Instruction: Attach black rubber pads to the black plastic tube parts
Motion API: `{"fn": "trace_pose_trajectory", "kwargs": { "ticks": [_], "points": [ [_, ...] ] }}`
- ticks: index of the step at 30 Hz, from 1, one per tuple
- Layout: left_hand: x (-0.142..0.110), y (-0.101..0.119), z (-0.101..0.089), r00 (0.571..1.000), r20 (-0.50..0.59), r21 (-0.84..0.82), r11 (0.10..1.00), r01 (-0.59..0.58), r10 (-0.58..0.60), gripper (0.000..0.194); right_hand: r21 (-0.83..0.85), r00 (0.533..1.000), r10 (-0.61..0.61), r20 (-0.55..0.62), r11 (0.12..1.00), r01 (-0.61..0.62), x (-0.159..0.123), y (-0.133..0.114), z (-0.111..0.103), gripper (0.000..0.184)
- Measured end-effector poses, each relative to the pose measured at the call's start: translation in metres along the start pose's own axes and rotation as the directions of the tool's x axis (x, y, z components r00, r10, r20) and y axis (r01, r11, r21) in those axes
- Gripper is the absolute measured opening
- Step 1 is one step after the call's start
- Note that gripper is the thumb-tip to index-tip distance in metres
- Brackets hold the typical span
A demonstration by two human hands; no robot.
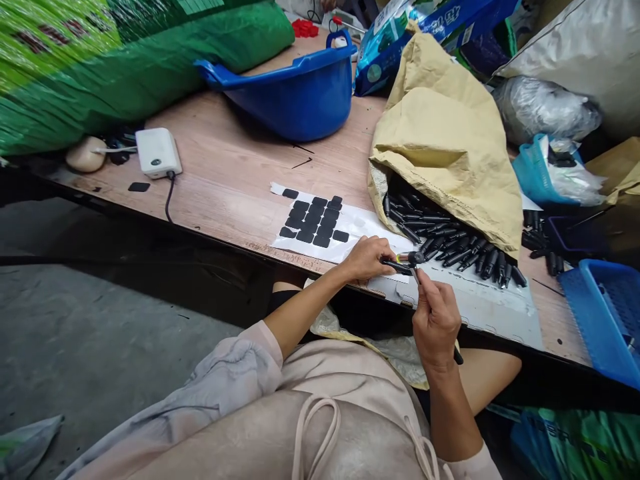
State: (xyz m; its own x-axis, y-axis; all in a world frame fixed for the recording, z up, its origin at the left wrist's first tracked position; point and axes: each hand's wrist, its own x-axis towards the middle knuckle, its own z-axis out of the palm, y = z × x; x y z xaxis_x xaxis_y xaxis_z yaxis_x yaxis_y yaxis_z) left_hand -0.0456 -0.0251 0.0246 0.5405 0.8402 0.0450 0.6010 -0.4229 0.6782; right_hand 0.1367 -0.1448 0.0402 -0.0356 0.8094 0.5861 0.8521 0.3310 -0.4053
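Note:
Over the table's front edge, my left hand (369,259) is closed around a slim black part (397,267). Just above that part is a short cylinder with a yellow ring and a black end (414,257); whether the two are joined I cannot tell. My right hand (436,320) grips a thin metal-tipped tool (415,273), its tip at the black part. A dark end of something, possibly its handle, shows below my right fist. Many black tubular parts (463,250) spill from a tan paper sack (440,127) beside my hands.
Rounded black pads (314,219) lie on a white sheet (350,250) to the left. Behind stands a blue basin (295,93). A white box with a cable (159,153) is at far left. A blue basket (595,320) sits at the right edge, near a light-blue bin (537,177).

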Motion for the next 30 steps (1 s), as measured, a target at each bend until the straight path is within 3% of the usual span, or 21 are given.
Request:
{"fn": "trace_pose_trajectory", "kwargs": {
  "ticks": [6, 11, 16, 20, 24, 30],
  "points": [
    [0.0, 0.002, 0.0, 1.0, 0.007, -0.002, 1.0, 0.017, -0.017, 0.013, -0.157, 0.998, -0.034, 0.056, 0.987, 0.043, -0.008, -0.001, 0.008, 0.043],
    [0.0, 0.002, -0.001, 1.0, 0.011, 0.006, 1.0, -0.004, 0.004, 0.018, -0.129, 0.998, -0.036, -0.05, 0.991, 0.029, -0.008, 0.002, 0.0, 0.043],
    [0.0, 0.001, 0.0, 1.0, -0.014, 0.015, 1.0, 0.001, -0.001, 0.015, -0.106, 1.0, -0.02, -0.021, 0.994, 0.018, -0.013, 0.007, 0.0, 0.044],
    [-0.001, 0.002, 0.0, 1.0, -0.022, 0.008, 1.0, -0.005, 0.005, 0.016, -0.106, 0.997, 0.002, -0.072, 0.994, -0.01, -0.012, 0.015, -0.01, 0.038],
    [-0.003, 0.004, 0.002, 0.999, -0.045, 0.031, 0.999, -0.008, 0.01, 0.017, -0.206, 0.996, -0.027, -0.083, 0.979, 0.009, -0.012, 0.046, -0.034, 0.031],
    [-0.002, 0.001, 0.002, 0.996, -0.071, 0.01, 0.999, -0.05, 0.05, 0.015, -0.349, 0.994, -0.085, 0.067, 0.932, 0.103, -0.017, 0.113, -0.049, 0.025]
  ]
}}
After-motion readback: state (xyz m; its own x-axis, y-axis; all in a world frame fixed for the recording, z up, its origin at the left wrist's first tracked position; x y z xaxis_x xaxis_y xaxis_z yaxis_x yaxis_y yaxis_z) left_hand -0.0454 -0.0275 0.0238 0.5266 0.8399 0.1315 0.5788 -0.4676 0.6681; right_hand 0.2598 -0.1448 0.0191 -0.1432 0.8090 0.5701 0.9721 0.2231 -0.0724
